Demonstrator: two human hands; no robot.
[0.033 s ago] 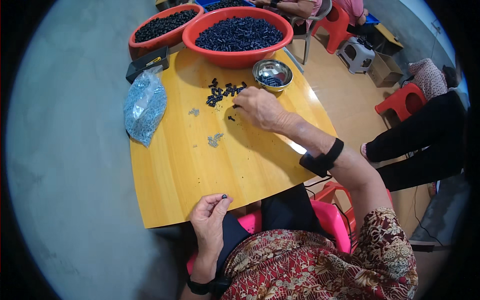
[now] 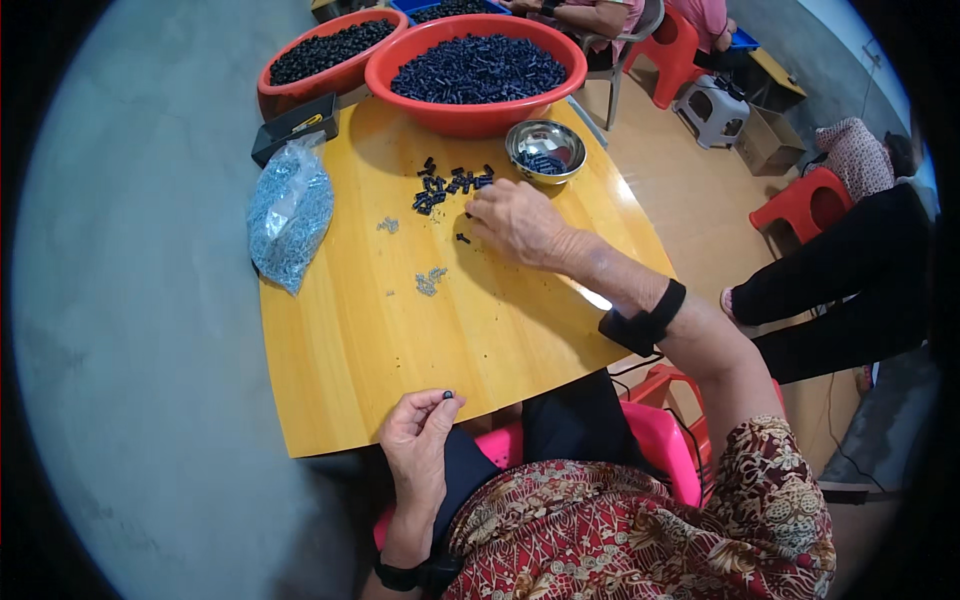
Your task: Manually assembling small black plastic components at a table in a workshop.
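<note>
Close to the near edge of the yellow wooden table (image 2: 340,360), my left hand (image 2: 418,440) pinches a small black round-ended part (image 2: 448,395) between thumb and forefinger. My right hand (image 2: 520,222) reaches over the table, palm down, its fingertips together on a small dark piece (image 2: 468,214) that is mostly hidden. Just beyond those fingers lies a loose pile of short black plastic parts (image 2: 432,192). One single black part (image 2: 463,238) rests apart, nearer to me. Left of it are two small clusters of silver screws (image 2: 430,281).
A metal bowl (image 2: 572,150) with black parts stands beyond my right hand. Large red basins (image 2: 470,118) of black parts are at the far end. A clear bag of screws (image 2: 290,220) and a black tray (image 2: 280,135) sit at the left edge. Other people are beyond and to the right.
</note>
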